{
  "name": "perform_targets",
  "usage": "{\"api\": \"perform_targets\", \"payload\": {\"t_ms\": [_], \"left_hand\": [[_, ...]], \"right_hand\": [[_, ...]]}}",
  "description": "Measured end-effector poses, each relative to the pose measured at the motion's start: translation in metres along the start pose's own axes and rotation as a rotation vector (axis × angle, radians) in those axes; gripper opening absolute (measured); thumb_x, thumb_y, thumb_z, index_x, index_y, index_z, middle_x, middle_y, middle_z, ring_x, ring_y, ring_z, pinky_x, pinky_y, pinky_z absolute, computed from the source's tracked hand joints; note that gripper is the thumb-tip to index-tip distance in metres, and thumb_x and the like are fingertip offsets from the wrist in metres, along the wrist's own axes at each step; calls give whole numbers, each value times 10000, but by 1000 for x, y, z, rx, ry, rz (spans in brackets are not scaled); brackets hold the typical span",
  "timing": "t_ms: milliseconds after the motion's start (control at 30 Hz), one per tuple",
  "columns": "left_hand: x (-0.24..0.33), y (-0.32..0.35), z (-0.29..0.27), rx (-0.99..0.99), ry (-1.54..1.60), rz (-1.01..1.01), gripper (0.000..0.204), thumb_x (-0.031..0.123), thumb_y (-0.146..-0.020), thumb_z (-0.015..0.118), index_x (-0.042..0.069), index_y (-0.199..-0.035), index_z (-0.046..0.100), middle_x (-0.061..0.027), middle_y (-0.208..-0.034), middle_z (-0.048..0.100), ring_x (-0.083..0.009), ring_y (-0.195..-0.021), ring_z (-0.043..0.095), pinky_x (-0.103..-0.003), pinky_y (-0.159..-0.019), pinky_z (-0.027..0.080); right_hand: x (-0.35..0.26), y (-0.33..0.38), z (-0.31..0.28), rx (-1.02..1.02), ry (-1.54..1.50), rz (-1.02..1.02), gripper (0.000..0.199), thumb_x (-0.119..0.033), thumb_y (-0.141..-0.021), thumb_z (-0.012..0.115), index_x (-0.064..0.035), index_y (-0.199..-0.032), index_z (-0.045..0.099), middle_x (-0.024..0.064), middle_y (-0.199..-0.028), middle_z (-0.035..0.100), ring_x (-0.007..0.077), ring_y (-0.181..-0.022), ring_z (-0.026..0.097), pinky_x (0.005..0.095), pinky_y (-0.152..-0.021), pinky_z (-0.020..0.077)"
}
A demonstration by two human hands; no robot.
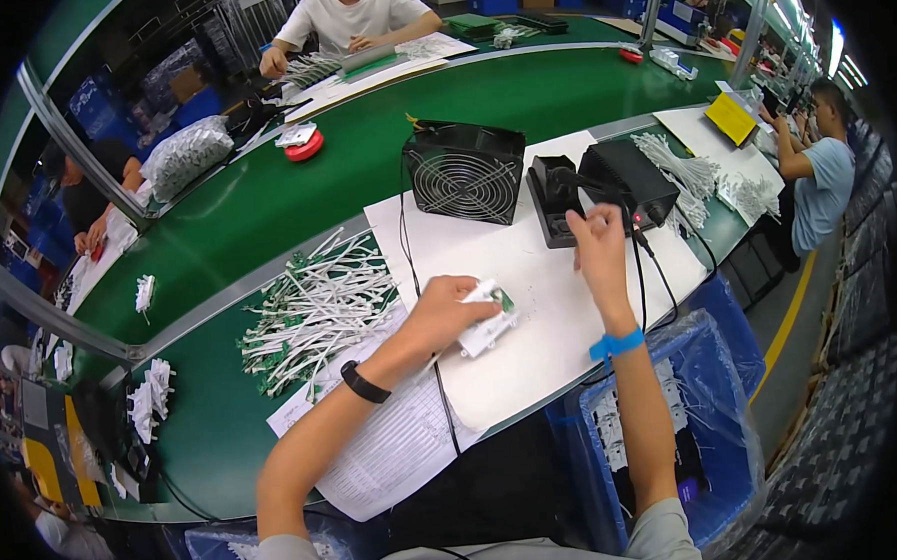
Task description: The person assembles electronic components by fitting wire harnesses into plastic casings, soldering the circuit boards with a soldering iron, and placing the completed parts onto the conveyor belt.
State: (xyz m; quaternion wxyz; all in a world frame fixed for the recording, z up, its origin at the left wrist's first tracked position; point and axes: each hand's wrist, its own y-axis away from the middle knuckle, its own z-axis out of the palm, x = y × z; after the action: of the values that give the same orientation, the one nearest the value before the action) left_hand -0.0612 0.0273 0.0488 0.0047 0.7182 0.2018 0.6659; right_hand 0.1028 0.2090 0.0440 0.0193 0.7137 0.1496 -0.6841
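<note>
1. Head view, lower right of the frame: a blue bin (718, 368) lined with clear plastic stands below the bench edge; it holds white parts, too blurred to tell apart. A second lined blue bin (220, 555) at the lower left also shows white pieces inside.
2. Centre: the left hand (445, 315) lies on a white sheet (540, 306) covering the bench, its fingers curled closed over a small white part with a green circuit board (490, 318). The part rests on the sheet, just right of the hand.
3. The left forearm enters from the lower edge and slants up to the right; a black wristband (363, 382) circles the wrist.
4. Right of centre: the right hand (599, 248) is raised, its fingers closed at the top on a black cable or tool handle (636, 257); which of the two cannot be told. The forearm rises almost vertically and bears a blue wristband (617, 345).
5. Just above the right hand stand a black holder (553, 203) and a black box unit (626, 177); to their left is a black fan (464, 172).
6. Left of centre: a heap of white leads with green boards (315, 311) lies on the green bench, beside printed paper sheets (396, 447) under the left forearm.
7. Top of the frame: a person in a white shirt (352, 14) works across the green conveyor belt (362, 144); another person (819, 179) sits at the right edge.
</note>
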Motion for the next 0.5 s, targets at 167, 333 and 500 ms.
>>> {"api": "perform_targets", "payload": {"t_ms": [167,333,500], "left_hand": [[2,-6,13,-103,-254,73,349,192,-830,767,-63,-1068,741,-151,-965,737,-198,-863,699,-290,-798,530],[4,-9,20,98,-602,238,416,268,-828,760,-46,-1101,745,-236,-1075,685,-339,-970,668,-398,-873,531],[3,-6,22,235,-802,359,430,285,-851,755,18,-1187,727,-202,-1147,617,-359,-1090,580,-433,-954,484]], "right_hand": [[1,-44,7,-36,86,-272,248,-106,-919,719,-9,-1146,695,67,-727,674,101,-631,621,250,-597,485],[-8,-45,-6,2,343,-331,178,-136,-948,700,-37,-1095,694,72,-747,694,120,-677,652,268,-636,501],[-7,-17,-23,187,76,-497,127,-104,-997,639,-5,-1072,613,69,-846,640,121,-693,628,273,-632,498]]}}
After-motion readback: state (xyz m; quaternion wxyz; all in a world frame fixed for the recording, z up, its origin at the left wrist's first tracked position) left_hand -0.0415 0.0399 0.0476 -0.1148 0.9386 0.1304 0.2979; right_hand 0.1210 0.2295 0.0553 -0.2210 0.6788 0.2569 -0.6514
